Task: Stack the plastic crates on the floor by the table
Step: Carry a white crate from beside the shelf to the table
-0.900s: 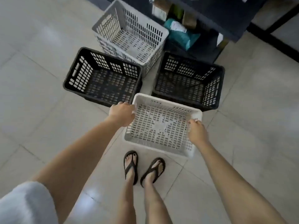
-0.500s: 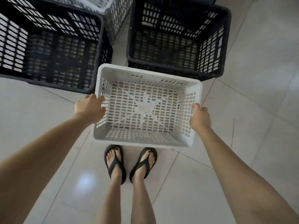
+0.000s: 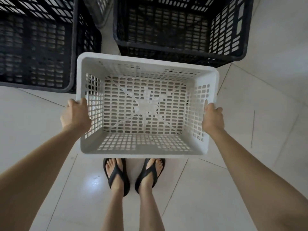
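The left hand (image 3: 75,116) is closed over the left short wall of a white plastic crate (image 3: 146,147), fingers wrapped around the rim with the thumb side uppermost. The right hand (image 3: 212,118) grips the opposite short wall the same way, curled tight on the rim. Between them the crate is held open side up above the tiled floor (image 3: 250,172), its near long wall over the toes of two feet in black flip-flops (image 3: 116,175).

No brand, label or writing can be read on any crate.

Four crates show in all. Two are black: one black crate on the left (image 3: 38,44), its near right corner just beside the white crate's far left corner, and one black crate on the right (image 3: 183,27), standing beyond the white crate's far wall. Both rest on the floor, open side up and empty. Between them at the top edge a sliver of a second light-coloured crate (image 3: 98,10) is visible, too cropped to describe further.

The held crate is rectangular with rounded corners and a smooth solid rim. Its walls and base are pierced by rows of small oblong slots, and the base has a solid patch in the middle with diagonal ribs running out toward the corners. It is empty.
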`<state>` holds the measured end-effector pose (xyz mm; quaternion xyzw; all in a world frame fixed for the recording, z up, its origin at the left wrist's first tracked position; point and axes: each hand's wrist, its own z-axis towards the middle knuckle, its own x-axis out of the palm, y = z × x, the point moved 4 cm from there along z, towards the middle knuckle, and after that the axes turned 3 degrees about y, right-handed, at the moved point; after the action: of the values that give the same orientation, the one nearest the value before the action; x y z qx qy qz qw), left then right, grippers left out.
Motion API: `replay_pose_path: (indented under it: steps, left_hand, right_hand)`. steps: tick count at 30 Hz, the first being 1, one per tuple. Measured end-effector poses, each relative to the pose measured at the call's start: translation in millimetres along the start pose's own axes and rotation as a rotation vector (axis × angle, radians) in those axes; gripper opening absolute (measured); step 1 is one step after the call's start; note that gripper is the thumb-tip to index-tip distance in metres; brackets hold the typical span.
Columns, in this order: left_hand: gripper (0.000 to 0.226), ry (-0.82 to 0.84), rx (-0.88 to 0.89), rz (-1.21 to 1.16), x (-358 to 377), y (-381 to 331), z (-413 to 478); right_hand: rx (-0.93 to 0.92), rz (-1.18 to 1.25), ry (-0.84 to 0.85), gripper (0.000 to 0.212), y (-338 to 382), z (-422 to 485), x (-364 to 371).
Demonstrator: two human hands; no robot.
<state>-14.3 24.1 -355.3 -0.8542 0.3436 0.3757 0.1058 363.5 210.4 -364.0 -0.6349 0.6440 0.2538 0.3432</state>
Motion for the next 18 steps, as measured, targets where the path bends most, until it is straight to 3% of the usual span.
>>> replay_pose_path:
  steps: [9,18]
  left_hand:
    - [0.033,0.028,0.033,-0.029,-45.6,9.9,-67.5]
    - [0.031,0.046,0.185,0.037,-193.0,0.1,-177.7]
  right_hand:
    - [-0.004,0.000,0.035,0.048,-34.8,-72.5,-43.8]
    - [0.049,0.011,0.082,0.036,-84.0,-179.1,-194.6]
